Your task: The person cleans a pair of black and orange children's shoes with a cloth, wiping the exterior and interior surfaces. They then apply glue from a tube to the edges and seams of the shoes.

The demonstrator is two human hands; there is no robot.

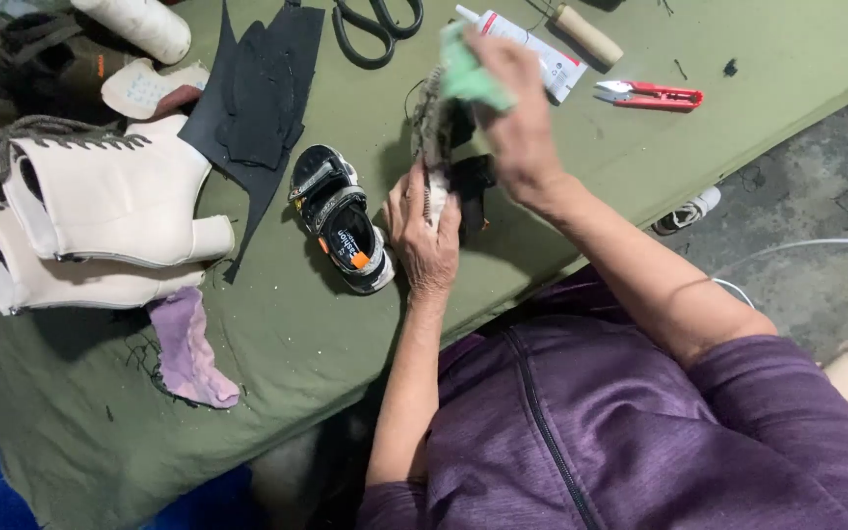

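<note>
While left hand [426, 231] grips a sandal [444, 147], right hand [512, 108] pinches green cloth [471, 74] (second sandal [341, 218] at 9 o'clock, table edge [640, 211] near at 4).

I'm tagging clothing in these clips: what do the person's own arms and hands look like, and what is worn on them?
Both hands are bare: no gloves, rings or watch show on the left hand or the right hand. Both forearms are uncovered. A purple sleeve is pushed up the right arm, and it belongs to a purple zip-front top.
</note>
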